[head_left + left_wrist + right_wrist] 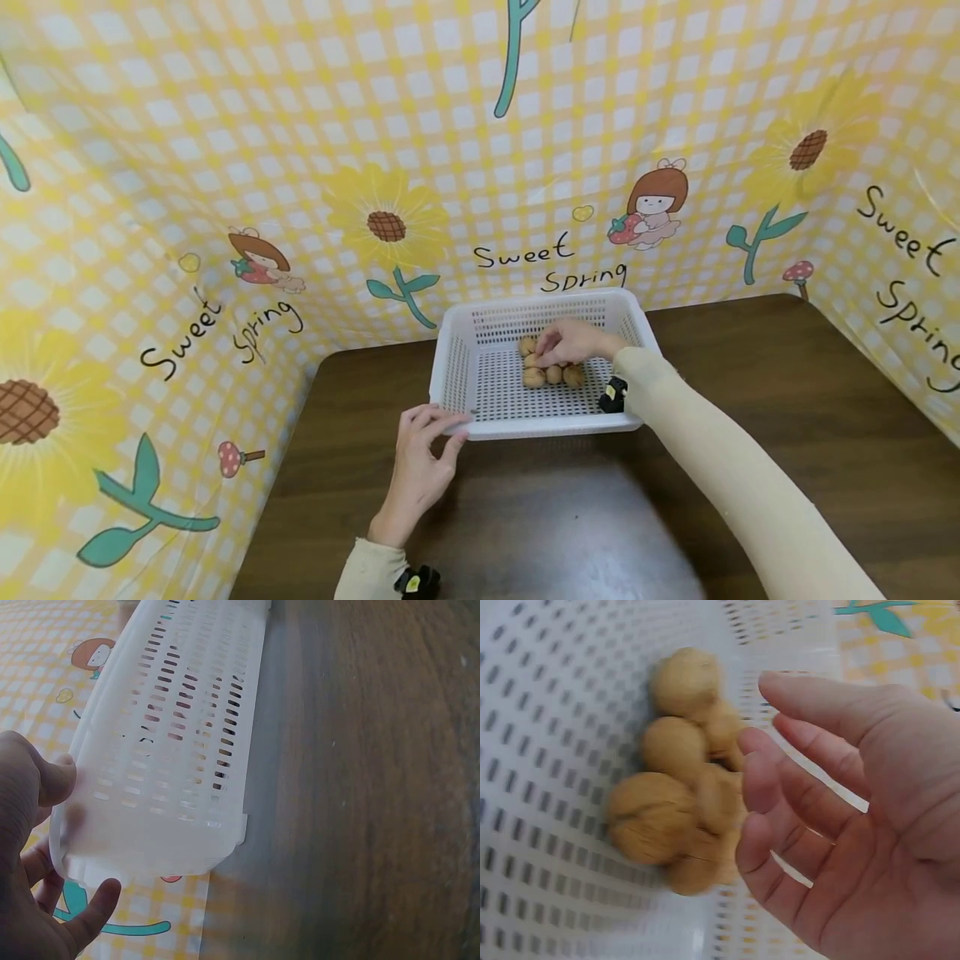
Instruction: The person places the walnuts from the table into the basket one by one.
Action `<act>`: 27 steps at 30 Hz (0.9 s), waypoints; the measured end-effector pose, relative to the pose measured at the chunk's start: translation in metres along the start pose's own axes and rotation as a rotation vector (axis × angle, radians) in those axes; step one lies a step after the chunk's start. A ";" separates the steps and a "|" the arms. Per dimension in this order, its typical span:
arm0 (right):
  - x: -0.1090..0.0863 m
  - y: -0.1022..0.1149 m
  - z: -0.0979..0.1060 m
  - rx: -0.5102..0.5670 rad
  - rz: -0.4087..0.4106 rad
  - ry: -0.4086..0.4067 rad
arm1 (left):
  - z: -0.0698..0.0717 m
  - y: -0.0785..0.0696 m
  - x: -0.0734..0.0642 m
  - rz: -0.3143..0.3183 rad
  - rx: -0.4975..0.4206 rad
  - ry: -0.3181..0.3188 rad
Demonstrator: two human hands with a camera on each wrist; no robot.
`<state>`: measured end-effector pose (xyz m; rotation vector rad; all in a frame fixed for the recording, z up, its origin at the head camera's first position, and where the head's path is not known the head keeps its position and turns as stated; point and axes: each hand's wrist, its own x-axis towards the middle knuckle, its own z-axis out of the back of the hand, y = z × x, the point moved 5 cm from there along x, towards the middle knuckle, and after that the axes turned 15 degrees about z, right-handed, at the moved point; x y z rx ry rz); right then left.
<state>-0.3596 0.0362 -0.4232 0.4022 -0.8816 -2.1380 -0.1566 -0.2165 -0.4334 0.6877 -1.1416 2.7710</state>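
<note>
A white perforated plastic basket (555, 428) sits on the brown table, with a cluster of several walnuts (534, 378) on its floor. My left hand (422, 468) grips the basket's near left corner, thumb (56, 780) on the outer wall and fingers over the rim. Reaching inside the basket, my right hand (579, 340) is over the walnuts and partly hides them in the head view. The right wrist view shows its fingers loosely bent beside the walnuts (652, 817), with nothing between thumb and fingers.
The dark wooden table (555, 517) extends in front of the basket and to both sides. Behind it and at the sides hangs a yellow checked cloth (420, 150) with flowers and printed words, close to the basket's far wall.
</note>
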 end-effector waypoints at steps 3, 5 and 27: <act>-0.007 0.011 0.013 0.000 0.024 -0.024 | 0.001 0.004 -0.001 0.006 0.003 -0.008; -0.012 0.017 0.022 0.012 0.052 -0.050 | 0.001 0.006 -0.002 0.010 -0.002 -0.012; -0.201 0.076 0.015 -0.173 0.094 -0.476 | 0.043 -0.005 0.009 -0.102 0.319 0.024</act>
